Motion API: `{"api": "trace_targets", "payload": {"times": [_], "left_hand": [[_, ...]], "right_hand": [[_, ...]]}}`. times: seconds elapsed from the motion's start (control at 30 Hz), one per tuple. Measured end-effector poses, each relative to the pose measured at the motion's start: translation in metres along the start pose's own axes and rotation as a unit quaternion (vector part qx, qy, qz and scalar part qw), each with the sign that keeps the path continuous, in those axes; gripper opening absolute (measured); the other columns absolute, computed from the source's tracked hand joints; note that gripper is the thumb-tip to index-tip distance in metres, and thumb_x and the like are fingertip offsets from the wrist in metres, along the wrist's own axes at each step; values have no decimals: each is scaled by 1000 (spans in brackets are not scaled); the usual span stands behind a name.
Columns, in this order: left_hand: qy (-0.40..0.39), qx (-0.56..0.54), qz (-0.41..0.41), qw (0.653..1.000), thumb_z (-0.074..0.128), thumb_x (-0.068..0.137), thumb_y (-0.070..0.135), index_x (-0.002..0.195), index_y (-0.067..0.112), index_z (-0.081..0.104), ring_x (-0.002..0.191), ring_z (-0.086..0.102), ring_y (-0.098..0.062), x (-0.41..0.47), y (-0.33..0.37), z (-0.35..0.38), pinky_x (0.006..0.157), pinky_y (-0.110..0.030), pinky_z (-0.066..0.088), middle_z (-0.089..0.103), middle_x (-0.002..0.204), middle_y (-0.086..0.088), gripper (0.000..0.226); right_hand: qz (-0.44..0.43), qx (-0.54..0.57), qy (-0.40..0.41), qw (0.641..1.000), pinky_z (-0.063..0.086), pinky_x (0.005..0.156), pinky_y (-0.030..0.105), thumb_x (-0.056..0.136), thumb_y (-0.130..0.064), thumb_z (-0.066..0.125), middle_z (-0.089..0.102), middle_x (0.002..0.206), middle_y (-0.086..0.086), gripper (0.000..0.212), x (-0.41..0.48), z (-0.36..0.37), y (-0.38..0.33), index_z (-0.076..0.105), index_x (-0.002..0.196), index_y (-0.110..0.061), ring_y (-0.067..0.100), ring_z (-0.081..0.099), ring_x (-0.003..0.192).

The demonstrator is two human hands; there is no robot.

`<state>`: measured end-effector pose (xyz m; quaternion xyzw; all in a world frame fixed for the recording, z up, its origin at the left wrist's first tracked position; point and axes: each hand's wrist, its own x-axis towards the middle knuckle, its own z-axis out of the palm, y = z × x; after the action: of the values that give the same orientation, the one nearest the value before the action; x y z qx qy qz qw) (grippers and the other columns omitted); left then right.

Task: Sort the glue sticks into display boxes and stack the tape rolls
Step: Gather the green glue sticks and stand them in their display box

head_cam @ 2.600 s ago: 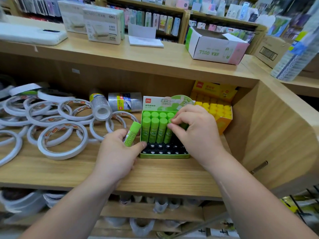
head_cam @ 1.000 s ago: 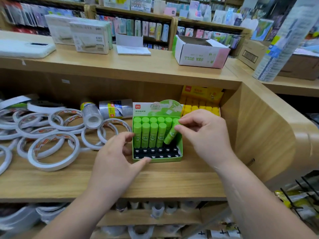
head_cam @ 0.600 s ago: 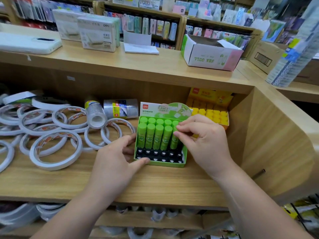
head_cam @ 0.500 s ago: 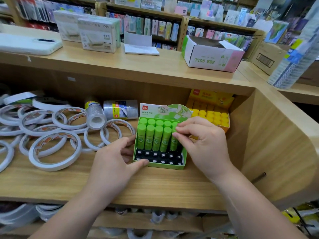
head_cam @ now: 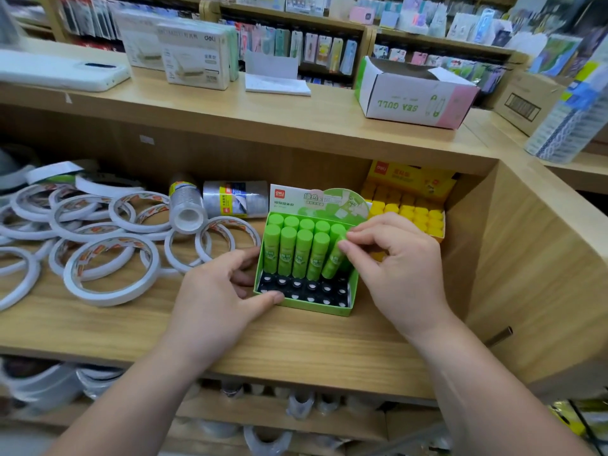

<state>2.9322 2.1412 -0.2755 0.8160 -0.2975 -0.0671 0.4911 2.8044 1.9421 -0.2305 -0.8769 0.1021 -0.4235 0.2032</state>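
A green display box (head_cam: 316, 307) stands on the wooden shelf with several green glue sticks upright in its back rows; the front black sockets are bare. My right hand (head_cam: 399, 269) pinches the top of a tilted green glue stick (head_cam: 334, 262) at the right end of the second row. My left hand (head_cam: 218, 292) holds the box's left front corner, thumb along its front edge. A yellow display box (head_cam: 413, 179) full of yellow glue sticks (head_cam: 416, 214) stands behind to the right. Several white double-sided tape rolls (head_cam: 110, 273) lie loose on the shelf's left.
Two clear tape rolls (head_cam: 235, 202) lie behind the white rings. The shelf's wooden side wall (head_cam: 526, 264) rises close on the right. On the counter above sit a white SEA GULL carton (head_cam: 414, 93), boxed goods (head_cam: 197, 59) and a notepad (head_cam: 278, 85). A lower shelf holds more tape.
My left hand passed its glue stick away and now steadies the box. My right hand brought a stick into the second row and still pinches it, tilted.
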Motion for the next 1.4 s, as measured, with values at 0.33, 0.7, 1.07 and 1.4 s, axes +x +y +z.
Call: {"api": "trace_targets", "payload": {"times": [0.33,0.7,1.07,1.4], "left_hand": [[-3,-14,6,1000,95,63,23,130,27,65,74,62,6,1,2,-1,66,-9,49,71,91,19,74],[-32,6,2,999,92,66,35,125,43,58,76,59,5,2,3,-5,68,-12,50,65,86,18,69],[-57,-29,36,997,83,76,38,134,34,56,96,61,1,-7,4,-19,90,-29,55,65,109,17,64],[107,38,28,993,76,76,47,107,49,61,99,61,-5,-62,-21,-108,77,-17,50,59,108,28,34]], "right_hand": [[-22,-20,-23,999,56,80,27,81,-5,81,70,88,1,6,-6,9,-3,79,87,-5,10,67,86],[12,-77,18,997,56,84,24,81,-5,80,71,95,0,12,-17,20,-18,78,93,-6,8,67,92],[41,-145,10,989,57,60,44,81,-11,81,63,104,3,16,-19,26,-30,74,96,-8,19,60,69],[16,119,-10,993,44,66,16,80,-47,64,61,106,-2,28,-30,92,-113,76,88,-22,1,56,69]]}}
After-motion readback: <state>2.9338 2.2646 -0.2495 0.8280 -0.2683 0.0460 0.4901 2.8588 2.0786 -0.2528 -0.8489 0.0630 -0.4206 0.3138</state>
